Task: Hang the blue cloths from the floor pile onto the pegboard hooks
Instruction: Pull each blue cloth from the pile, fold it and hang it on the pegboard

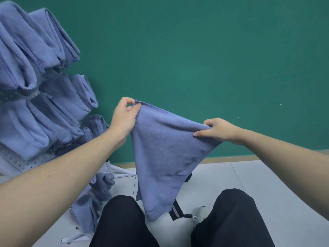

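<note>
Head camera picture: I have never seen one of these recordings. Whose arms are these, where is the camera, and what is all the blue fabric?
No machine here: a person wears one wide-angle camera on the head, looking forward and down, so the bare arms are their own. The left hand pinches one top corner of a soft blue square cloth; the right hand grips the opposite end, so the cloth hangs spread between them in front of a green wall. At left stands a white perforated pegboard rack with many folded blue cloths already hung on it. Below are the person's dark trousers and a pale tiled floor.
</note>
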### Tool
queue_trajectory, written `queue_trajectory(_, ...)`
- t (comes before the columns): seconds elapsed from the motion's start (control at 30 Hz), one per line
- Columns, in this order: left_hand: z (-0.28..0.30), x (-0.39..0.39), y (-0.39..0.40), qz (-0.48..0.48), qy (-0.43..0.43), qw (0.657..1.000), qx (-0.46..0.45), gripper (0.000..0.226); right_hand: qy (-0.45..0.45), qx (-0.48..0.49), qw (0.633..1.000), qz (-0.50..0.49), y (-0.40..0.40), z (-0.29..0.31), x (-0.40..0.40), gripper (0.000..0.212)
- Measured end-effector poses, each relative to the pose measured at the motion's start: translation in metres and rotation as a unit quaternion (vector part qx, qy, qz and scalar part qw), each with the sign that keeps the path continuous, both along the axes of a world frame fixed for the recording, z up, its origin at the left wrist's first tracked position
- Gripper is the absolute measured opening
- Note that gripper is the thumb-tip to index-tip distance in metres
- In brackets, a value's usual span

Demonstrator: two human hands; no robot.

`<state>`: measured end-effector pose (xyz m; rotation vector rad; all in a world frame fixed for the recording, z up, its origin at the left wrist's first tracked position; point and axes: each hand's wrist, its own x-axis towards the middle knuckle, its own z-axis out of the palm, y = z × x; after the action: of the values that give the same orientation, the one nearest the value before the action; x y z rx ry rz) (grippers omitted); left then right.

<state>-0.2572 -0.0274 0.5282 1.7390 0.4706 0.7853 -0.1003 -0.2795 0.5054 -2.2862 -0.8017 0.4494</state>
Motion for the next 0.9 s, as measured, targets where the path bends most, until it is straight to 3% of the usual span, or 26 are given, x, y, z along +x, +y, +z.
queue_trajectory(0.2,-0.007,-0.001,0.01,0.058,0.002,0.997,-0.047,0.005,0.171,0.119,0.978,-0.002,-0.007,-0.007,0.011,0.023)
queue_trajectory(0.3,-0.012,-0.003,0.014,0.075,0.002,0.996,-0.052,0.006,0.214,0.135,0.967,-0.012,-0.009,-0.008,0.013,0.012)
queue_trajectory(0.53,-0.023,-0.005,0.023,0.083,0.033,0.995,-0.038,0.011,0.185,0.148,0.97,-0.056,0.001,-0.012,0.012,0.02)
queue_trajectory(0.73,-0.032,-0.004,0.031,0.079,0.069,0.994,-0.034,0.01,0.182,0.097,0.977,-0.046,0.008,-0.009,0.007,0.019)
queue_trajectory(0.9,-0.038,-0.009,0.04,0.086,0.049,0.992,-0.084,0.008,0.191,0.157,0.968,-0.047,0.008,-0.007,0.005,0.015)
